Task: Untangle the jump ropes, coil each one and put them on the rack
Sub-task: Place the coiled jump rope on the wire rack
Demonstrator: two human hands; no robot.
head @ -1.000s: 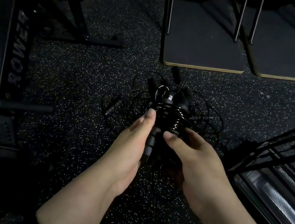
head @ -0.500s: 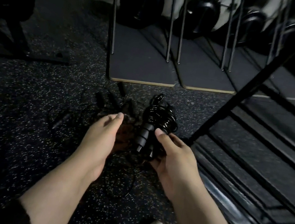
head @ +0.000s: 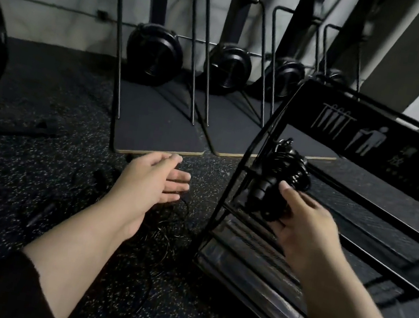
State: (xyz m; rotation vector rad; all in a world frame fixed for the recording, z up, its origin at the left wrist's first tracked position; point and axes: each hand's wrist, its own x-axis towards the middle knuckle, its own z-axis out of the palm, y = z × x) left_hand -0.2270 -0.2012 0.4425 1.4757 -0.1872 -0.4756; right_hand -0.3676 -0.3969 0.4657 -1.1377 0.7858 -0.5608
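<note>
Now, starting at the left, the tangle of jump ropes [head: 160, 223] lies on the speckled floor [head: 17, 181], thin black cords looping under the left forearm, with loose handles [head: 42, 213] lying well out to the left. More ropes clearly wait there, so the task looks only partly done.

Above that pile the left hand [head: 154, 180] hangs free, its fingers [head: 180, 176] straight and relaxed, holding nothing. It seems best kept there, clear of the loose cords, so nothing is dragged along with the bundle being shelved.

To the right, the right hand [head: 303, 225] grips the coiled jump rope [head: 283, 177], fingers and thumb curled round the bundle near its handles, the coil raised against the end frame of the rack [head: 241, 164]. The bundle sits at the level of the rack's upper shelf, near its left edge; whether it already touches a rail I cannot tell.

To set it down well, I judge the hand should carry the coil past the slanted end bar and fully over the shelf before letting go, since the shelves are open rails and a loose loop could slip between them. Lowering it flat, with the handles lying across the rails, should keep the coil from springing apart. Releasing only once the weight rests on the rails seems the safe order.
</note>
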